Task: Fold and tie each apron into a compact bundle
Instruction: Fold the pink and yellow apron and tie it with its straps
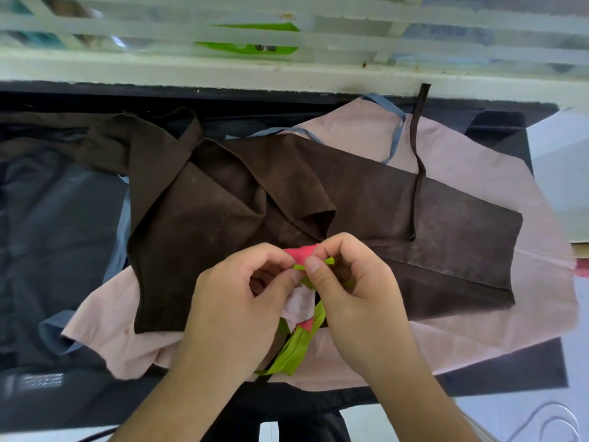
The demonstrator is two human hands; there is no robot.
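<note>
A small folded bundle of a pink and red apron (301, 303) sits between my hands, above the front of the table. My left hand (242, 291) grips the bundle from the left. My right hand (353, 282) pinches its green strap (298, 347) between thumb and fingers at the top; the rest of the strap hangs down below the bundle. A dark brown apron (366, 202) lies spread and partly folded over on the table, its thin strap (417, 148) trailing to the back. Under it lies a pale pink apron (462, 327) with blue straps (395, 135).
The table is covered with a black cloth (57, 234). A white ledge with a slatted window (287, 68) runs along the far edge. To the right, the table ends at a pale floor (561, 173). A cable (548, 419) lies on the floor at the lower right.
</note>
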